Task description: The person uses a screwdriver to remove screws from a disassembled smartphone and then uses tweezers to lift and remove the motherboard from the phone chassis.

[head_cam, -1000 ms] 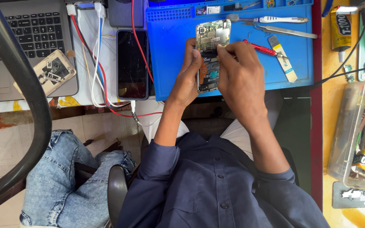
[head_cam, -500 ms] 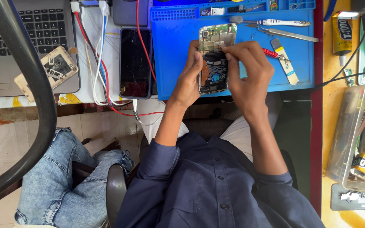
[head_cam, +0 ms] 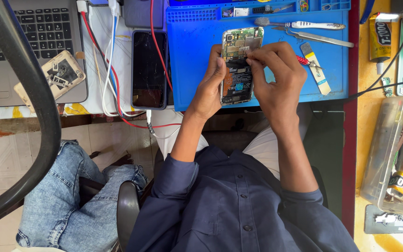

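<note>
An opened phone (head_cam: 237, 70), back cover off with circuit board and battery showing, lies on a blue work mat (head_cam: 192, 56). My left hand (head_cam: 209, 86) grips the phone's left edge, thumb on the battery. My right hand (head_cam: 276, 74) pinches a small red-handled screwdriver (head_cam: 304, 60), with its fingertips over the upper board of the phone. Fingers hide the screwdriver's tip.
A black phone with a cracked screen (head_cam: 149, 70) lies left of the mat, by red and white cables (head_cam: 110, 65), a laptop (head_cam: 29, 32) and a loose phone frame (head_cam: 57, 74). A brush (head_cam: 299, 24), tweezers (head_cam: 320, 38), a glue tube (head_cam: 382, 37) and a clear tool box (head_cam: 388, 154) lie right. Another person's jeans-clad leg (head_cam: 71, 205) is lower left.
Both hands stay on the opened phone. The right hand's fingertips have shifted slightly over the upper board, and the whole view has drifted a little.
</note>
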`<state>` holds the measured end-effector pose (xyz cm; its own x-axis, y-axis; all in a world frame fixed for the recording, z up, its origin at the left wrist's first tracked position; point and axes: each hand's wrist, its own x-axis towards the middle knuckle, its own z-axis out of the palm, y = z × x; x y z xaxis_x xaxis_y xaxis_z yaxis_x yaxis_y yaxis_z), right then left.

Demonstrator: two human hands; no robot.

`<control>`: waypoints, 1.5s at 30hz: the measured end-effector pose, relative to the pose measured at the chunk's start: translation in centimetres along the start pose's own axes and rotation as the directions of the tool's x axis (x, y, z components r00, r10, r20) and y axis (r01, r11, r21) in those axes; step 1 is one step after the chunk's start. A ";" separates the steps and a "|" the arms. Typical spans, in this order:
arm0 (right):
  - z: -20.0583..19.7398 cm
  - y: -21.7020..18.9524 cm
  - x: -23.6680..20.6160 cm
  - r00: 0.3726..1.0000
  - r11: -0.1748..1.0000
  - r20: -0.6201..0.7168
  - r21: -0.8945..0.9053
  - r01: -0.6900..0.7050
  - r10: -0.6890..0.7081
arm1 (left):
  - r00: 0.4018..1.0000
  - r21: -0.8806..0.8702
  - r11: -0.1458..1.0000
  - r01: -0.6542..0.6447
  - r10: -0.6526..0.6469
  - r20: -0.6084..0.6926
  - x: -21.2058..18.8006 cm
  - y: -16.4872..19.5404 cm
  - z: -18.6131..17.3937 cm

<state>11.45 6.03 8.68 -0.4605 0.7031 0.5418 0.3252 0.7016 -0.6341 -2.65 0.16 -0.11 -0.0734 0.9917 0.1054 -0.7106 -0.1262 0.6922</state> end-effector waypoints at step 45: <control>-6.7 10.9 0.2 0.999 0.861 0.049 -0.509 0.014 0.012 | 0.988 0.122 0.987 0.099 -0.083 -0.130 0.9 2.3 3.0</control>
<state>20.38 14.60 5.58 -0.4961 0.7051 0.5067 0.6938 0.6728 -0.2570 -2.24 0.73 3.72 -0.1041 0.9935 -0.0461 -0.6233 -0.0290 0.7815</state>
